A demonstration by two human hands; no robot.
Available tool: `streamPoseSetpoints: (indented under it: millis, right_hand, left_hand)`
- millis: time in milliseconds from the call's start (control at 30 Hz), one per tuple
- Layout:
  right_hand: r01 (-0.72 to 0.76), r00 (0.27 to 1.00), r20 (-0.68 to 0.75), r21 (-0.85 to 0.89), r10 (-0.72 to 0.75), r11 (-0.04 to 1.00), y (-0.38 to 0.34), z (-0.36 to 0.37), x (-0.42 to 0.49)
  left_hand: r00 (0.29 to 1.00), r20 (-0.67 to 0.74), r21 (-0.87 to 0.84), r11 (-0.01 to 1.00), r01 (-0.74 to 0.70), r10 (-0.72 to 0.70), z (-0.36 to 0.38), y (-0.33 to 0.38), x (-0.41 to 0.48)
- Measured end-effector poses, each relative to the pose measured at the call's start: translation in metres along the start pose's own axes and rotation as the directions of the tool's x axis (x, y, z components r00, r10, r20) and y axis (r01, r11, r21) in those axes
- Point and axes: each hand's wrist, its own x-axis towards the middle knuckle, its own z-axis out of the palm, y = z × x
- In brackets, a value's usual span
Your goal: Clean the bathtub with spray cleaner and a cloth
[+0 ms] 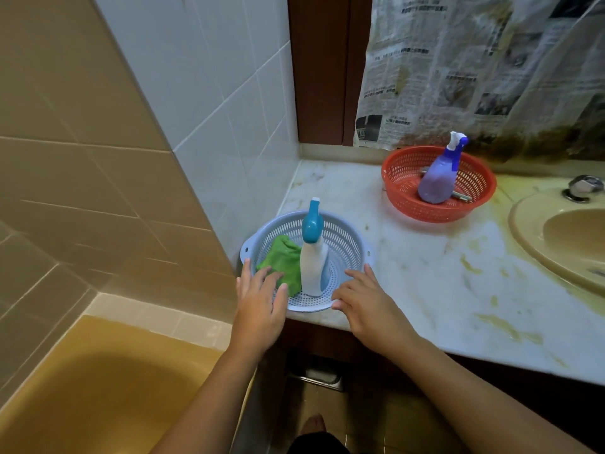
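green cloth, pale blue basket, red basket, tan bathtub

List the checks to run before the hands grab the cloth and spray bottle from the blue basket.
1. Green cloth lies in the blue basket: ok.
2. White spray bottle stands upright in the same basket: ok.
3. Left hand open, holding nothing: ok.
4. Right hand open, holding nothing: ok.
5. Cleaner left in the bottle: cannot tell, the body is opaque.
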Motion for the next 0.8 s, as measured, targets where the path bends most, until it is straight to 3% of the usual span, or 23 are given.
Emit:
streamPoseSetpoints:
  millis: [300,567,800]
  right_hand:
    - [-0.011,1.0,0.016,-0.031,0.011,0.999,0.025,0.004,0.028]
    - [0.01,0.998,-0.056,-0.049,-0.013,0.999,0.063,0.006,0.07]
    - [-0.015,0.997,-0.07,-0.04,0.012,0.999,0.108,-0.001,0.121]
  left_hand:
    - [1.0,0.004,0.071,0.997,-0.017,0.017,0.009,-0.002,0.037]
    - [0.996,0.088,0.056,0.998,-0.009,0.004,0.021,0.002,0.093]
    - [0.999,0.033,0.045,0.999,0.019,-0.021,0.048,0.008,0.166]
